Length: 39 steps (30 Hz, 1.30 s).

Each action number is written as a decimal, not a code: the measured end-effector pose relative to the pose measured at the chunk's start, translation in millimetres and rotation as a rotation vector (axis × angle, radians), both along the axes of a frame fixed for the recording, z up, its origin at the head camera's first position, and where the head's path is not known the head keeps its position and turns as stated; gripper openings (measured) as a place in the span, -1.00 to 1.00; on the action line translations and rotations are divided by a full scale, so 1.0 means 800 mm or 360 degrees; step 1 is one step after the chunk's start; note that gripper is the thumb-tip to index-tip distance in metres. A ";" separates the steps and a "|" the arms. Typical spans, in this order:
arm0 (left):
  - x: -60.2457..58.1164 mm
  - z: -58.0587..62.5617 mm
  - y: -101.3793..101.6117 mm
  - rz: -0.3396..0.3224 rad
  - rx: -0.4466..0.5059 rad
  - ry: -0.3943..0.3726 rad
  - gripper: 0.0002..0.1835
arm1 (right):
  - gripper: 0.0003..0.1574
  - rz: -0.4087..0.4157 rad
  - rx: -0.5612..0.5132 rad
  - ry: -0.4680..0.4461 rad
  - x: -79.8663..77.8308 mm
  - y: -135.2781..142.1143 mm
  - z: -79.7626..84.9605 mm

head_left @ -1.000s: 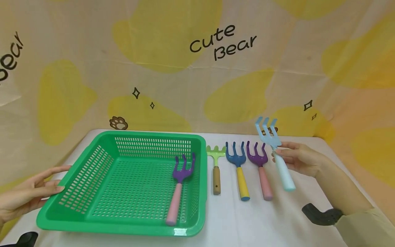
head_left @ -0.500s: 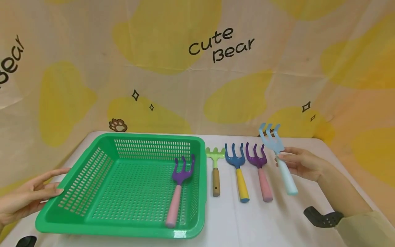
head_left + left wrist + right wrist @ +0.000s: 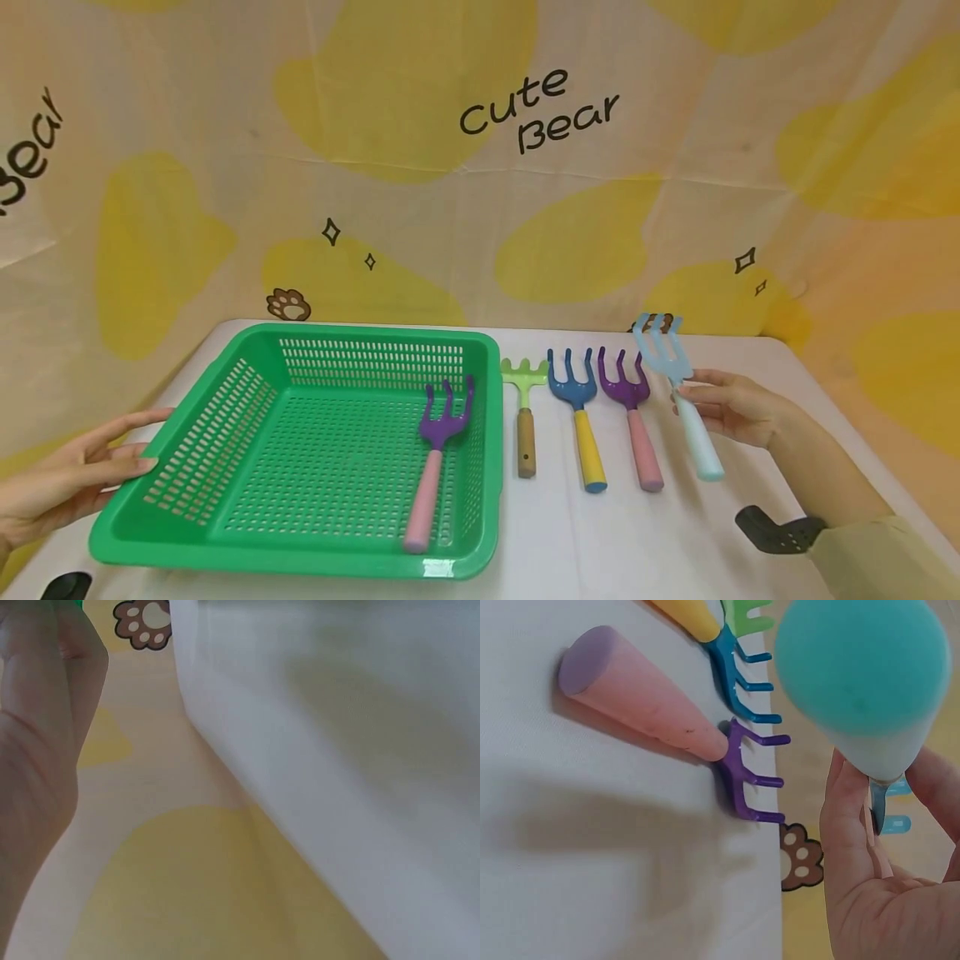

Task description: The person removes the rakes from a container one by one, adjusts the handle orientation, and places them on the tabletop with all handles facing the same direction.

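Note:
A green plastic basket (image 3: 300, 560) stands on the left of the table, and my left hand (image 3: 86, 477) holds its left rim, thumb on top. Inside it, along the right wall, leans a purple hand rake (image 3: 425, 492) with a pink handle. My right hand (image 3: 742, 408) pinches a light blue hand rake (image 3: 699, 437) near its neck, tines up, above the table. In the right wrist view the butt of that light blue rake (image 3: 862, 667) looms close to the camera. The left wrist view catches only part of my left hand (image 3: 45, 712); the grip is out of frame.
Between basket and right hand lie, in a row, a green rake (image 3: 527, 442) with a wooden handle, a blue rake (image 3: 589, 450) with a yellow handle and another purple rake (image 3: 643, 450). A printed cloth (image 3: 420, 208) hangs behind the white table (image 3: 570, 550).
My right hand has lowered the light blue rake and shifted it slightly right. The left hand stays at the basket's rim, and the other rakes have not moved.

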<state>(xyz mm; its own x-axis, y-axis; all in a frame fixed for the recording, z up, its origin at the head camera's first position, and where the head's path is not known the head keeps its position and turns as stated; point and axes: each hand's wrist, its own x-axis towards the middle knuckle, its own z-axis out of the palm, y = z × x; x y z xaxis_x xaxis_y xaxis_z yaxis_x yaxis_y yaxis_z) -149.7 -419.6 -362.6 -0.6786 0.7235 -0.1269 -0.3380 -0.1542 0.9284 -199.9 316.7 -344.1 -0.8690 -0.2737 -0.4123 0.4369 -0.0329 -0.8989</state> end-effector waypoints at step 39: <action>-0.001 0.000 0.003 -0.0035 0.0091 -0.0042 -0.29 | -0.33 -0.0213 0.0123 -0.0170 -0.013 0.022 -0.056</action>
<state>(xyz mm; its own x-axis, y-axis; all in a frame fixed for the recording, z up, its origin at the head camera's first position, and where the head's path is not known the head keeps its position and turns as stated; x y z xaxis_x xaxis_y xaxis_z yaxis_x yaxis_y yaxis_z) -150.6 -417.5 -362.4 -0.6592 0.7450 -0.1024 -0.3663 -0.1991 0.9089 -210.5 334.5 -389.0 -0.8458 -0.1223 -0.5193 0.5262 -0.0300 -0.8499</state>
